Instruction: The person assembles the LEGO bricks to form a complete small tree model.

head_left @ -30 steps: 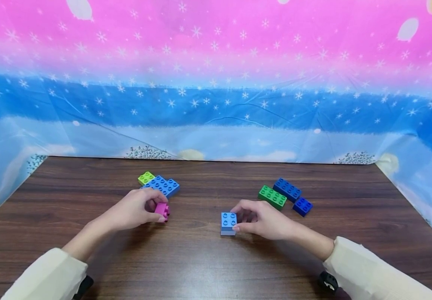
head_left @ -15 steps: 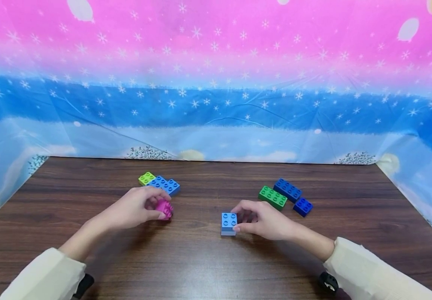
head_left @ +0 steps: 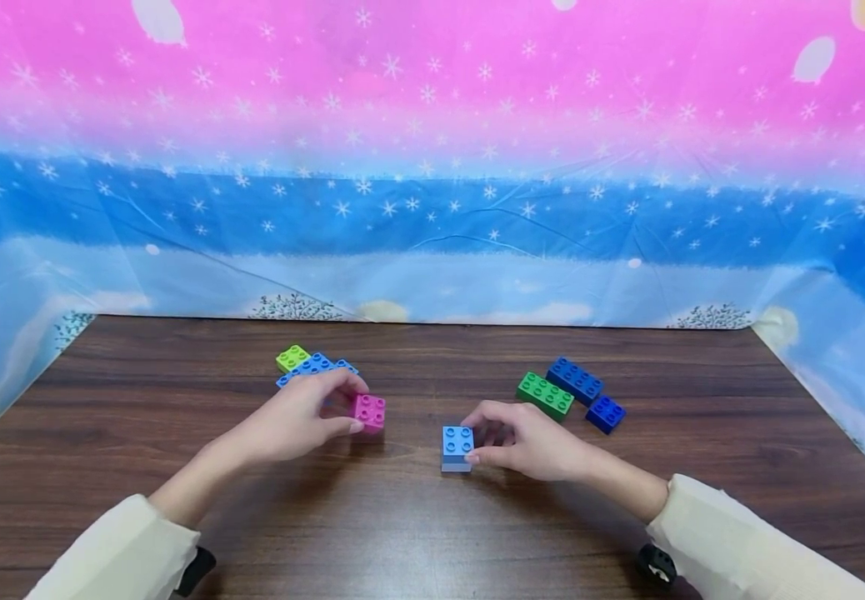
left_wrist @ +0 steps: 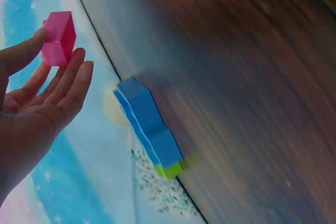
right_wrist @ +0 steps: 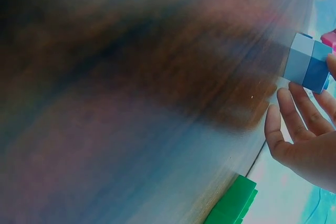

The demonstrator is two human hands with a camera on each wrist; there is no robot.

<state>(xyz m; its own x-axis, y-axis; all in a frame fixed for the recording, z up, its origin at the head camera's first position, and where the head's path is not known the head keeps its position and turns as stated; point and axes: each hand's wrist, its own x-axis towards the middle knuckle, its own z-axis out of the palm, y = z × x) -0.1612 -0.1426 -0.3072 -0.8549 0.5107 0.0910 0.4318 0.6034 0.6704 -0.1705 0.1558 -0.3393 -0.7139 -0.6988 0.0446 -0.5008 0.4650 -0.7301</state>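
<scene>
My left hand (head_left: 293, 422) pinches a pink toy building brick (head_left: 370, 412) between thumb and fingers. In the head view its studs face up, and the left wrist view shows the smooth sides of the pink brick (left_wrist: 59, 40). To the right, my right hand (head_left: 533, 443) holds a light blue brick (head_left: 457, 438) joined on top of a paler brick (head_left: 456, 467). Both layers of this stack, the blue brick (right_wrist: 317, 66) and the pale brick (right_wrist: 298, 56), show in the right wrist view. A gap separates the pink brick from the stack.
Behind my left hand lie blue bricks (head_left: 317, 364), partly hidden by it, and a lime green brick (head_left: 293, 358). Beyond my right hand are a green brick (head_left: 545, 394), a long dark blue brick (head_left: 575, 380) and a small one (head_left: 607, 413). A patterned cloth (head_left: 432, 208) borders the wooden table (head_left: 402, 533).
My left hand has moved right toward the stack and turned the pink brick, so its studs now point up instead of sideways. My right hand and the stack stay in place.
</scene>
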